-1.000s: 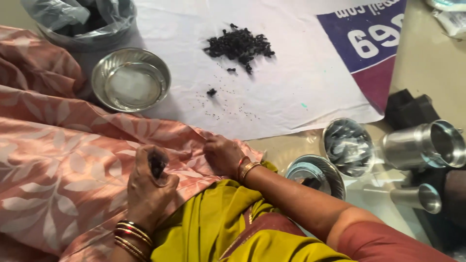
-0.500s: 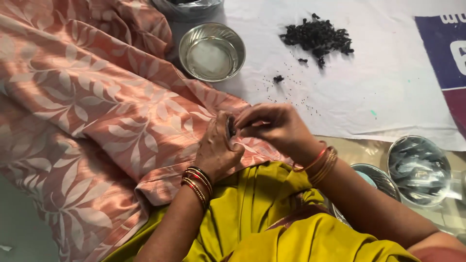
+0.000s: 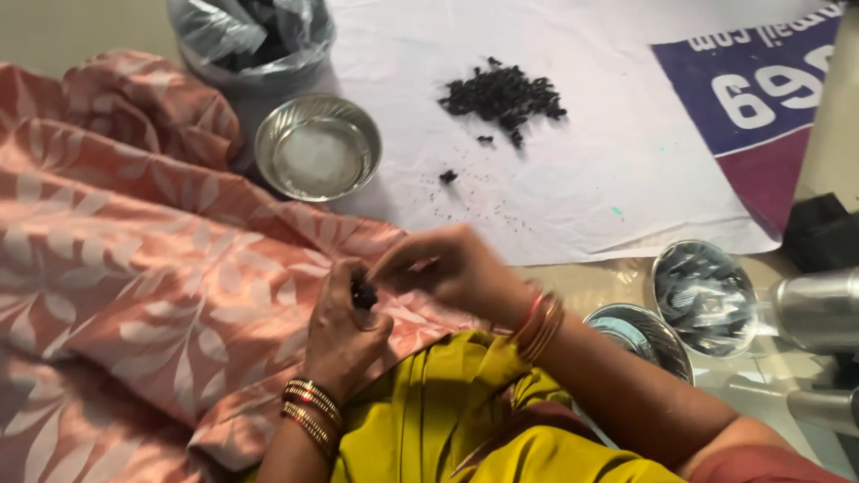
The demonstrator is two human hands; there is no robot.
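My left hand (image 3: 344, 333) is closed around a small black lump (image 3: 363, 294), held over the pink leaf-patterned cloth (image 3: 134, 295) on my lap. My right hand (image 3: 447, 268) meets it from the right, fingertips pinching at the same lump. Both wrists wear bangles. A pile of similar black bits (image 3: 504, 95) lies on the white sheet (image 3: 573, 179) ahead, with a few stray bits nearer me.
A shallow steel bowl (image 3: 318, 148) sits at the sheet's left edge, with a plastic-lined container (image 3: 255, 36) behind it. Steel cups and lids (image 3: 704, 295) stand at the right beside a metal vessel (image 3: 819, 309). My yellow garment (image 3: 465, 411) fills the bottom.
The view has swung back to the right. My hands have stayed together on the black lump over the cloth; a second ago they were apart, the left holding the lump alone.
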